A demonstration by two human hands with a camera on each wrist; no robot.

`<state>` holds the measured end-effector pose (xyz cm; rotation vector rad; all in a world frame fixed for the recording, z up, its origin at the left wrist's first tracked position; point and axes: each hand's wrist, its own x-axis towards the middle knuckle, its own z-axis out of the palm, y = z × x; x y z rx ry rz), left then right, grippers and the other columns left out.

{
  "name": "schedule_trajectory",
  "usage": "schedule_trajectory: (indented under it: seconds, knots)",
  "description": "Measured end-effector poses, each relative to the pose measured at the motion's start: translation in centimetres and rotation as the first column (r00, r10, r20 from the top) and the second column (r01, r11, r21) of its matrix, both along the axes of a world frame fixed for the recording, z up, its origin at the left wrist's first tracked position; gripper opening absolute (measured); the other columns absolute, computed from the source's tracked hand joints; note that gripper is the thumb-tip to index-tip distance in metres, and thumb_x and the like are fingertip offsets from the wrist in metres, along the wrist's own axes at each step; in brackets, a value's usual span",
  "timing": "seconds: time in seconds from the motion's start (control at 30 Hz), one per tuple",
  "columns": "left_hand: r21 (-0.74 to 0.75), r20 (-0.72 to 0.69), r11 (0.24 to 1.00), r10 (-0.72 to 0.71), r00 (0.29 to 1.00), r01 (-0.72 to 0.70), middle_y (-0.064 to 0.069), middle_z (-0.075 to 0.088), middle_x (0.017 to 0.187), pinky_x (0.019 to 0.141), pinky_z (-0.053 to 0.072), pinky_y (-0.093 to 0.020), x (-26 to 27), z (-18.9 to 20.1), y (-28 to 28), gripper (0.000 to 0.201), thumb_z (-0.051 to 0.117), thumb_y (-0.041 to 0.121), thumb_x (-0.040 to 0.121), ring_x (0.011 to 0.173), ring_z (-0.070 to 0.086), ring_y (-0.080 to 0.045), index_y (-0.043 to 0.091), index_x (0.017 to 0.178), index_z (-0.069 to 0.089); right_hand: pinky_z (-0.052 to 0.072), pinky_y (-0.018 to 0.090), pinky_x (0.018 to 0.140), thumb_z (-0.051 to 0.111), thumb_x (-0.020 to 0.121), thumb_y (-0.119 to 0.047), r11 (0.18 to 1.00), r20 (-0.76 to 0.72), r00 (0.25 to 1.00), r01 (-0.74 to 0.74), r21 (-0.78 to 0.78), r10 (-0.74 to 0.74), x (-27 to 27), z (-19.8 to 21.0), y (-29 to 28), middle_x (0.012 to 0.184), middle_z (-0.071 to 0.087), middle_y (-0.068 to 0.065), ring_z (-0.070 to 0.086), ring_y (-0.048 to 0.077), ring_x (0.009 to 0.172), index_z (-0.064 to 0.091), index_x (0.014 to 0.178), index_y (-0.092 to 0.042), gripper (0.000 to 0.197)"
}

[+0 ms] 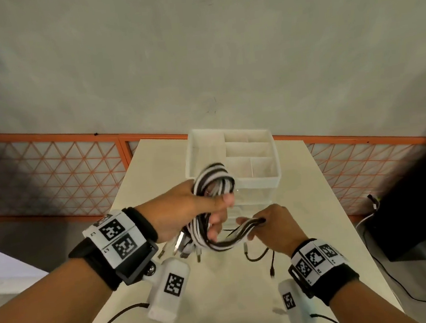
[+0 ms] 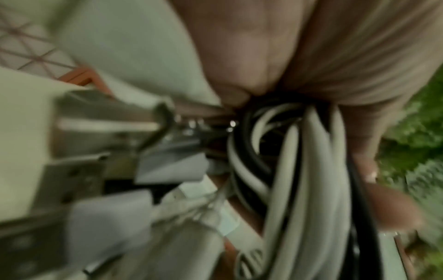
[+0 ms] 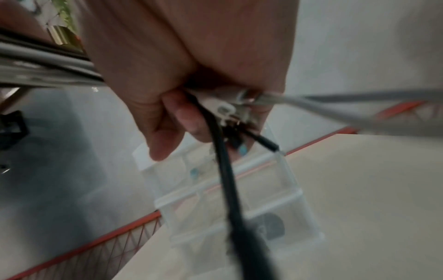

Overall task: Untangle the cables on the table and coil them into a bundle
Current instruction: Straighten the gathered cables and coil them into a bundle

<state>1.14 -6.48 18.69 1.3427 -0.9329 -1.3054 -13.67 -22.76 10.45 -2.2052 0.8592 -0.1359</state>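
Note:
A bundle of black and white cables (image 1: 212,181) is looped in my left hand (image 1: 198,209), held above the cream table (image 1: 219,291). The left wrist view shows the same coil (image 2: 307,180) against my palm, with blurred plugs (image 2: 167,164) hanging beside it. From the coil a run of strands (image 1: 230,241) sags across to my right hand (image 1: 270,223), which pinches their ends. In the right wrist view its fingers (image 3: 187,117) grip connectors, and a black cable (image 3: 225,170) drops from them. Loose black ends (image 1: 259,257) dangle under the right hand.
A translucent white divided organiser box (image 1: 268,179) stands on the table just beyond my hands. An orange-framed mesh railing (image 1: 51,171) runs behind the table. A dark unit with cables (image 1: 420,219) sits at the right. Thin black leads run from my wrist cameras.

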Motion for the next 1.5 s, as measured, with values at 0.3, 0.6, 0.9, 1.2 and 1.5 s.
schedule_trajectory:
  seconds: [0.3, 0.6, 0.9, 1.2, 1.5]
  knots:
    - [0.25, 0.569, 0.955, -0.014, 0.822, -0.157, -0.003, 0.067, 0.057, 0.071, 0.059, -0.038, -3.4, -3.0, -1.9, 0.033, 0.078, 0.043, 0.075, 0.049, 0.06, -0.014, 0.016, 0.088, 0.066, 0.052, 0.033, 0.061, 0.065, 0.088, -0.039, 0.94, 0.124, 0.964, 0.258, -0.222, -0.235, 0.9, 1.4, -0.5, 0.063, 0.064, 0.01, 0.062, 0.033, 0.068, 0.053, 0.049, -0.018, 0.045]
    - [0.175, 0.483, 0.901, 0.274, 0.831, -0.398, -0.01, 0.072, 0.064, 0.066, 0.057, -0.03, -3.3, -3.7, -2.2, 0.017, 0.072, 0.023, 0.077, 0.056, 0.063, -0.015, 0.007, 0.07, 0.07, 0.032, 0.027, 0.05, 0.055, 0.067, -0.005, 0.933, 0.191, 0.953, 0.278, -0.229, -0.237, 1.3, 3.7, 0.5, 0.05, 0.045, 0.008, 0.044, 0.029, 0.055, 0.045, 0.048, -0.009, 0.022]
    - [0.145, 0.321, 0.953, 0.208, 0.924, -0.265, -0.006, 0.077, 0.081, 0.081, 0.056, -0.031, -3.4, -3.8, -2.0, 0.025, 0.083, 0.025, 0.076, 0.075, 0.071, -0.025, 0.009, 0.092, 0.073, 0.026, 0.024, 0.049, 0.052, 0.066, -0.002, 0.924, 0.208, 0.943, 0.304, -0.231, -0.258, 1.5, 3.9, 0.7, 0.046, 0.04, 0.006, 0.039, 0.028, 0.051, 0.04, 0.045, -0.011, 0.026]
    - [0.137, 0.247, 0.956, 0.221, 0.944, -0.259, -0.005, 0.078, 0.099, 0.093, 0.055, -0.034, -3.5, -3.9, -2.2, 0.022, 0.078, 0.018, 0.081, 0.099, 0.072, -0.022, 0.017, 0.102, 0.074, 0.027, 0.025, 0.05, 0.051, 0.066, -0.003, 0.927, 0.223, 0.935, 0.32, -0.196, -0.276, 1.6, 3.9, 1.0, 0.049, 0.044, 0.008, 0.041, 0.03, 0.054, 0.039, 0.043, -0.014, 0.028]
    - [0.114, 0.277, 0.967, 0.188, 0.942, -0.226, -0.008, 0.072, 0.073, 0.063, 0.054, -0.022, -3.9, -3.4, -2.1, 0.008, 0.066, 0.002, 0.087, 0.063, 0.068, -0.011, 0.008, 0.091, 0.062, 0.03, 0.026, 0.05, 0.055, 0.071, -0.006, 0.928, 0.207, 0.939, 0.315, -0.202, -0.274, 1.3, 3.7, 0.5, 0.045, 0.043, 0.004, 0.043, 0.028, 0.055, 0.041, 0.044, -0.013, 0.031]
